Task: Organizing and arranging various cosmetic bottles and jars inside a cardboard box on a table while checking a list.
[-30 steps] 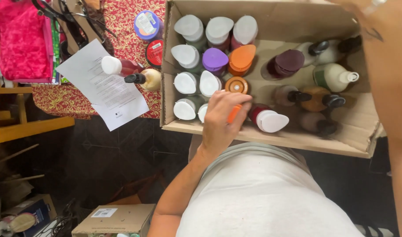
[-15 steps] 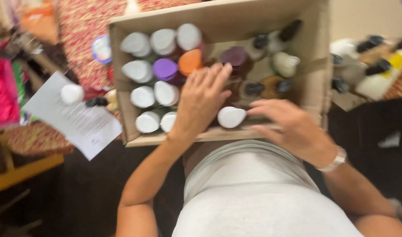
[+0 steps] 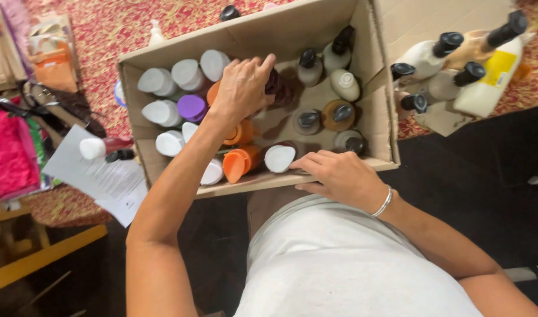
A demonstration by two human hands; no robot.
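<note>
Left hand (image 3: 241,88) is inside the cardboard box (image 3: 263,36), fingers (image 3: 263,66) curled loosely over the dark maroon bottle (image 3: 279,88) mid-box; can't tell if they grip it. Orange-capped bottles (image 3: 241,161) lie just below that hand. Right hand (image 3: 339,176) rests on the box's near rim, fingers half spread, tips beside the white-capped bottle (image 3: 279,157), holding nothing. Pump bottles (image 3: 333,111) fill the box's right side.

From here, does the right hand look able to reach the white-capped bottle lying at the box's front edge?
Probably yes: the right hand rests on the box's front wall right beside the white-capped bottle, nothing between them.
</note>
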